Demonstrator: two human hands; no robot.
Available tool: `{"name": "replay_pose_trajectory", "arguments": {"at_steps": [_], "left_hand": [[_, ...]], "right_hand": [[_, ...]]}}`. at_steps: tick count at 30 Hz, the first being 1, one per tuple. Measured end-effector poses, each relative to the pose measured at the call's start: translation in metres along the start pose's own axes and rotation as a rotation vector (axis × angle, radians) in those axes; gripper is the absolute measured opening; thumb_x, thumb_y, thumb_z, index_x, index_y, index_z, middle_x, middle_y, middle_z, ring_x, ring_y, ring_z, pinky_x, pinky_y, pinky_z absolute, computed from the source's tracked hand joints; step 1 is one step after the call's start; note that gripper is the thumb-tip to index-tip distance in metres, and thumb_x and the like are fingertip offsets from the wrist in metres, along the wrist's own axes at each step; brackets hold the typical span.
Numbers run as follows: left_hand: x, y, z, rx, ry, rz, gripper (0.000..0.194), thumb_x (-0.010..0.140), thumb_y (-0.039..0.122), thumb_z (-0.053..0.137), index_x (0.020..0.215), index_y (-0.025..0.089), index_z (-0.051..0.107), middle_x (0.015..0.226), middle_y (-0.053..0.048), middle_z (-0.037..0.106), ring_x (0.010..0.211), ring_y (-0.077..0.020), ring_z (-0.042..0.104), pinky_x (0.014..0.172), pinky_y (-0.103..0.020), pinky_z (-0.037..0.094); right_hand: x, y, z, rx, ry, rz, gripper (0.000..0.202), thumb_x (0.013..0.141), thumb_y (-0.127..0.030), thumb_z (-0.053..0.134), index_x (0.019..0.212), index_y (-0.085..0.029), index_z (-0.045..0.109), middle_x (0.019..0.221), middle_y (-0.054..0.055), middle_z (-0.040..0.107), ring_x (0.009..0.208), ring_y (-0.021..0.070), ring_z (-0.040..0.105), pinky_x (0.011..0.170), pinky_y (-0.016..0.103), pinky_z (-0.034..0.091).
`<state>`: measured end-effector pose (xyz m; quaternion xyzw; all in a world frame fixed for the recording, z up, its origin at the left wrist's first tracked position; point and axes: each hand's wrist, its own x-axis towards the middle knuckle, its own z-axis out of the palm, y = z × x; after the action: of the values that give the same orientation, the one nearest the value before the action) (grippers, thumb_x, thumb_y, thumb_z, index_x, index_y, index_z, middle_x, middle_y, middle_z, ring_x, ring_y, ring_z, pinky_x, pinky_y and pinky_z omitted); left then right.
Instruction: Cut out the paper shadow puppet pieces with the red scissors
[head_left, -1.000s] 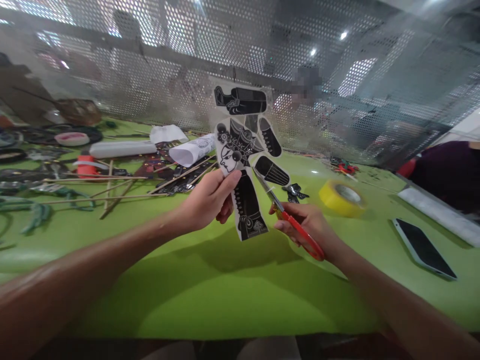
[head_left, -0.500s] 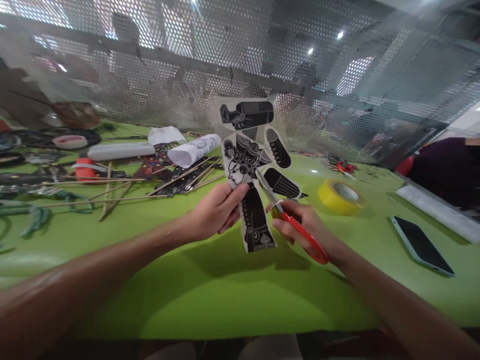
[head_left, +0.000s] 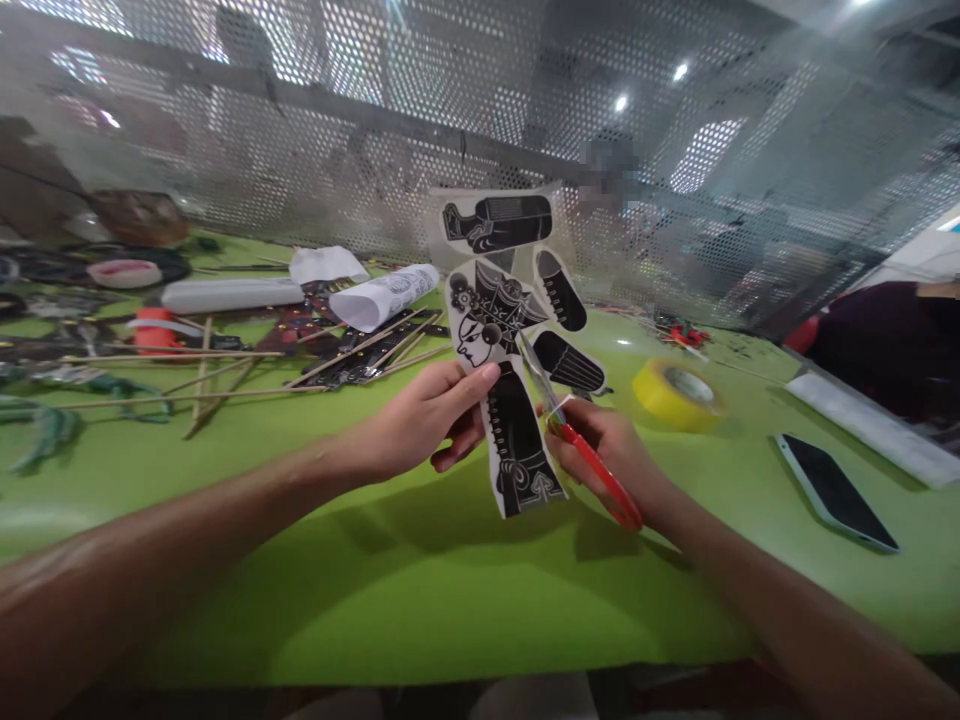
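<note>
My left hand (head_left: 427,420) pinches the left edge of a partly cut sheet (head_left: 517,430) printed with black figure parts, a face in profile among them. The sheet stands upright above the green table. Red-handled scissors (head_left: 596,465) are in my right hand (head_left: 611,450), their blades pointing up and left, against the sheet between the face piece and a striped dark piece. Whether the blades are parted is hard to tell.
Thin wooden sticks (head_left: 202,375), a rolled printed paper (head_left: 386,297) and dark pieces lie on the left. Yellow tape (head_left: 675,395), a phone (head_left: 836,490) and a long white pack (head_left: 874,428) are on the right. Behind the green table (head_left: 420,600) stands a perforated metal screen.
The lower end of the sheet has shifted slightly right and down. My right hand and the scissors have moved a little, and the view has shifted slightly.
</note>
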<state>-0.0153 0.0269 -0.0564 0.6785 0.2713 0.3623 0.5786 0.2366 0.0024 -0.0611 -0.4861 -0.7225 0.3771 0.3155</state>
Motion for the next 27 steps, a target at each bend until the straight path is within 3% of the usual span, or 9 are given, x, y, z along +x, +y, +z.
{"name": "replay_pose_trajectory", "arguments": {"at_steps": [6,14,18,22,27], "left_hand": [[0.0002,0.0020,0.0009,0.008,-0.024,0.001,0.071,0.117,0.049,0.048,0.055,0.016,0.060,0.046,-0.002,0.054,0.035,-0.0070,0.046,0.040,-0.019,0.038],[0.0000,0.0051,-0.0005,0.027,-0.028,0.005,0.072,0.117,0.047,0.049,0.052,0.016,0.058,0.044,-0.002,0.054,0.035,-0.0065,0.045,0.041,-0.019,0.037],[-0.0008,0.0056,0.0010,0.012,-0.035,0.008,0.069,0.115,0.049,0.052,0.057,0.016,0.064,0.047,-0.003,0.059,0.039,-0.0088,0.050,0.045,-0.021,0.043],[-0.0026,0.0057,0.0042,-0.013,-0.031,0.021,0.069,0.116,0.050,0.052,0.058,0.016,0.066,0.049,-0.005,0.063,0.042,-0.0098,0.054,0.051,-0.023,0.047],[-0.0013,0.0050,-0.0005,-0.051,-0.024,0.006,0.064,0.106,0.060,0.070,0.062,0.014,0.072,0.054,-0.007,0.068,0.048,-0.0131,0.063,0.053,-0.025,0.053]], "right_hand": [[-0.0003,0.0010,0.0005,0.079,0.013,0.012,0.032,0.088,-0.044,0.085,0.108,-0.019,0.079,0.092,0.006,0.079,0.079,0.0218,0.070,0.074,0.034,0.057],[-0.0015,-0.0004,-0.0018,0.071,0.003,-0.031,0.029,0.087,-0.040,0.087,0.107,-0.019,0.084,0.087,0.005,0.077,0.073,0.0196,0.066,0.069,0.032,0.055],[0.0006,0.0015,0.0009,0.186,0.006,0.063,0.029,0.090,-0.044,0.082,0.107,-0.021,0.087,0.086,0.006,0.080,0.078,0.0235,0.073,0.069,0.034,0.059],[0.0017,0.0027,0.0026,0.296,0.049,0.109,0.025,0.087,-0.040,0.081,0.103,-0.023,0.089,0.082,0.004,0.080,0.071,0.0215,0.074,0.064,0.032,0.059],[-0.0011,-0.0019,-0.0009,0.230,0.007,0.045,0.026,0.087,-0.045,0.089,0.102,-0.023,0.090,0.083,0.004,0.080,0.076,0.0226,0.076,0.069,0.034,0.062]]}}
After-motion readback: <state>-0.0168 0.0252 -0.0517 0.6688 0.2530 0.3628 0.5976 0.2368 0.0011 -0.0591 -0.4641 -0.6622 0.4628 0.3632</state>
